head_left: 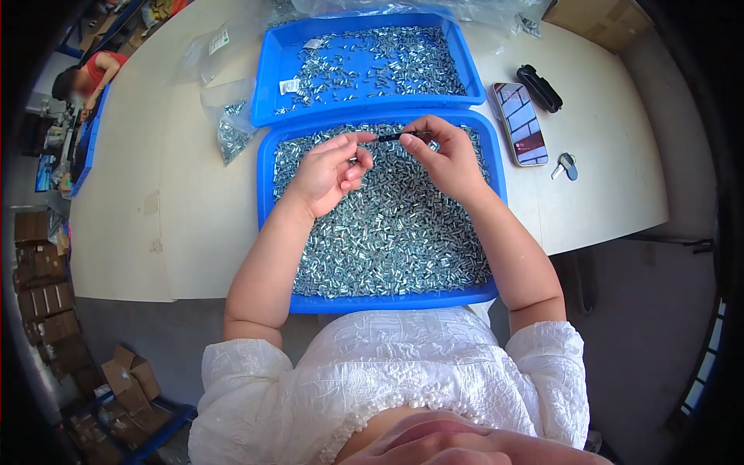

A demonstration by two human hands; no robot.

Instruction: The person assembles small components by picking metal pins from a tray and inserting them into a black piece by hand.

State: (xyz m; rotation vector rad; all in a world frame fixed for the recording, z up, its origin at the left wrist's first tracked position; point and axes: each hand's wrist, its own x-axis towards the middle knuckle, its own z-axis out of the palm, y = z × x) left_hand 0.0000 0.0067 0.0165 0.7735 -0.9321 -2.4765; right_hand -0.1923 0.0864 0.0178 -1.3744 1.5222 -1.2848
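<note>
The right hand has its grip pinched, thumb against fingers, around a slim black object, which lies nearly level above the far half of the near tray; such a fingertip hold probably suits something so thin, leaving its left end free towards the other hand. The left hand has its grip loosely curled, a fingertip just beside that left end, and whether it touches, or has anything small within it, I cannot tell. Both forearms pass over the tray's sides, and its place at the near edge of the desk seems to bring the metal pieces within easy reach, while the tall rim likely stops them scattering. The far tray sits directly beyond, perhaps as a second store. The phone, black case and key lie to the right, apparently kept aside from the pieces. Counted: one slim black object held, two blue trays, one phone, one case, one key with its fob, two white slips in the far tray, and one clear bag of pieces to the left; the pieces themselves are too many to count
</note>
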